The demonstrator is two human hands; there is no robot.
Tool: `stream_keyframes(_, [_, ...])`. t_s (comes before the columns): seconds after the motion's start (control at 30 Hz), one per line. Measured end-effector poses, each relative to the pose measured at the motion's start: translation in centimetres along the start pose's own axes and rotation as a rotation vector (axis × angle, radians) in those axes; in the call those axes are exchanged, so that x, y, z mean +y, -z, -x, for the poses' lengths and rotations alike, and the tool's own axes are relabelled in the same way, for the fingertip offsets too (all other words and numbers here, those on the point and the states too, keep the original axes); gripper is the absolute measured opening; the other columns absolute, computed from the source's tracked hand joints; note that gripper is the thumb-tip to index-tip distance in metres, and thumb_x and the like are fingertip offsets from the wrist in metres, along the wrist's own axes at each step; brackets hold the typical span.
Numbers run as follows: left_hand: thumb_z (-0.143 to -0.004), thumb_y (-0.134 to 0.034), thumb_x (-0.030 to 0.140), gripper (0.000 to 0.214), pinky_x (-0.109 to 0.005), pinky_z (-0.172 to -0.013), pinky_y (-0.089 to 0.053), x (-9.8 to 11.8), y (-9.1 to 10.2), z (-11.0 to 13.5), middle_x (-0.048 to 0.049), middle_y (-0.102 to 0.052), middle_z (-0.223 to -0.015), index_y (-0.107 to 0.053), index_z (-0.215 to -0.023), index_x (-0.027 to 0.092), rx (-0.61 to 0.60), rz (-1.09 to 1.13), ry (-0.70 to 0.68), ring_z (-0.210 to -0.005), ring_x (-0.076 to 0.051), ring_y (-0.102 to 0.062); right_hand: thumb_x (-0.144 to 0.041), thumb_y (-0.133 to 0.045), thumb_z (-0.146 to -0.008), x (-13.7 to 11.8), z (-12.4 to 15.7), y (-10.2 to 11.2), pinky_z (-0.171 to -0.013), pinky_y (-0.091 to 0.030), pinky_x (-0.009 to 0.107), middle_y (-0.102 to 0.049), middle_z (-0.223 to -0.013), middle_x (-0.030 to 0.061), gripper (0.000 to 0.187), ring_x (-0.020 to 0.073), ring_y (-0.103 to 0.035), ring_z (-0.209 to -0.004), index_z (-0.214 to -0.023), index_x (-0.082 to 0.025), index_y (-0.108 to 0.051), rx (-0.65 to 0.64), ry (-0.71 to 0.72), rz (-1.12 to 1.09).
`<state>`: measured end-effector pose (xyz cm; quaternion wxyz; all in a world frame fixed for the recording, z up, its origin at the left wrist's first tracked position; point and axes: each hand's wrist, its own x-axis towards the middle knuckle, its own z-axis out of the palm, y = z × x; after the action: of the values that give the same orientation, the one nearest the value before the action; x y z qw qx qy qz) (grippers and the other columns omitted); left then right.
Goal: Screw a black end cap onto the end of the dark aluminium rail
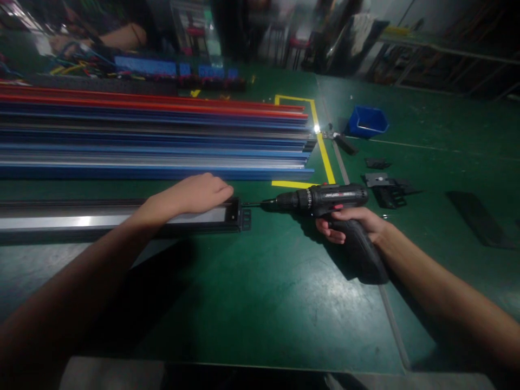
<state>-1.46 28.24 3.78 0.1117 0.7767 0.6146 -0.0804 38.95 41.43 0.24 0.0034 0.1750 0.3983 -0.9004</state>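
Left hand (193, 194) palm-down near centre, left forearm (93, 265) from lower left; right hand (365, 219) curled tight, centre-right.

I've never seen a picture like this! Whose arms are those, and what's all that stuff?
There's no robot here. A person wears a camera on their head, looking forward and down at their own arms. The right hand holds a black power drill, its bit pointing at the end of a long dark bar. The left hand rests on that bar. Beyond it, on the green table, lie long blue and red strips, with a blue bin farther right.
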Motion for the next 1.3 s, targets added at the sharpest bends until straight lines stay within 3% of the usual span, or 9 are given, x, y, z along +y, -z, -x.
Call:
stream_keyframes(0.7, [-0.104,-0.027,0.042,0.055,-0.034,-0.067,-0.04,0.9,0.9,0.2,-0.0103,-0.077,-0.091,-0.074,-0.088,0.021,-0.022,-0.017,0.033,-0.078,-0.023,-0.065,-0.032,-0.076,-0.094,-0.4,0.0,-0.1,-0.07,-0.06,0.026,-0.072,-0.099,0.0146,0.033,0.015,-0.07,-0.075,-0.108,-0.002,-0.073,-0.002,-0.001,0.051])
stream_keyframes(1.3, [-0.107,-0.021,0.044,0.057,-0.034,-0.066,-0.037,-0.1,-0.2,-0.1,-0.0099,-0.077,-0.096,-0.072,-0.094,0.023,0.007,-0.085,-0.005,-0.081,-0.024,-0.066,-0.033,-0.079,-0.093,-0.3,0.0,0.3,-0.073,-0.061,0.024,-0.076,-0.102,0.0139,0.037,0.0155,-0.074,-0.078,-0.111,-0.001,-0.075,-0.007,-0.006,0.031])
